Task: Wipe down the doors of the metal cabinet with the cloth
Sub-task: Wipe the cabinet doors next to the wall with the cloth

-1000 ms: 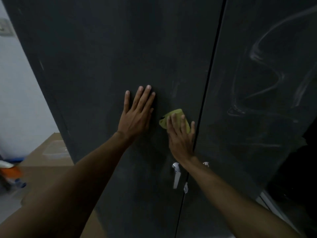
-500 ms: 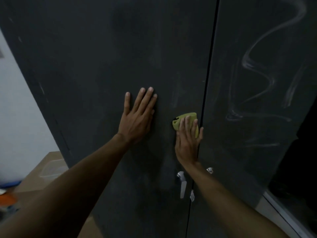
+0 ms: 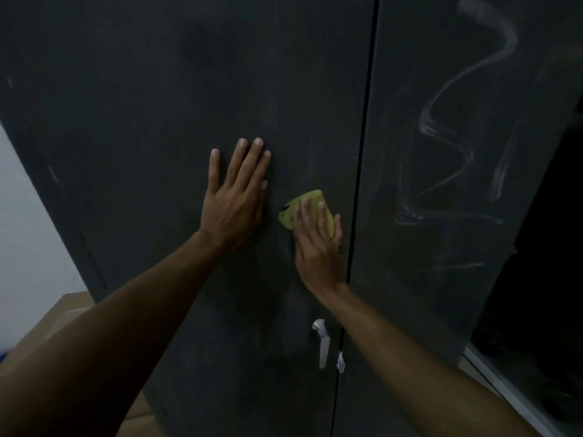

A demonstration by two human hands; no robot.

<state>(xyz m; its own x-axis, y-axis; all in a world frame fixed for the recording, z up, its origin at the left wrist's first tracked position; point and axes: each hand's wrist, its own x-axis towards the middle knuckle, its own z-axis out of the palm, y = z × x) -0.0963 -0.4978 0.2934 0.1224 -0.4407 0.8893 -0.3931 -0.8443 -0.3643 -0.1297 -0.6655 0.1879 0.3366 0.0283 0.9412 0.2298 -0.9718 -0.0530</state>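
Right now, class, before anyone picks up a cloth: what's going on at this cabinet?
A person is wiping the dark metal cabinet. The right hand presses a yellow-green cloth flat against the left door, close to the seam between the doors and above the silver handle. The left hand lies flat on the same door, just left of the cloth. The right door carries pale wavy streaks.

Bare door [image 3: 157,89] is stretching open across the upper frame. The left hand [image 3: 235,203] is blocking the centre-left, and the metal handle [image 3: 321,342] is jutting out at lower centre.
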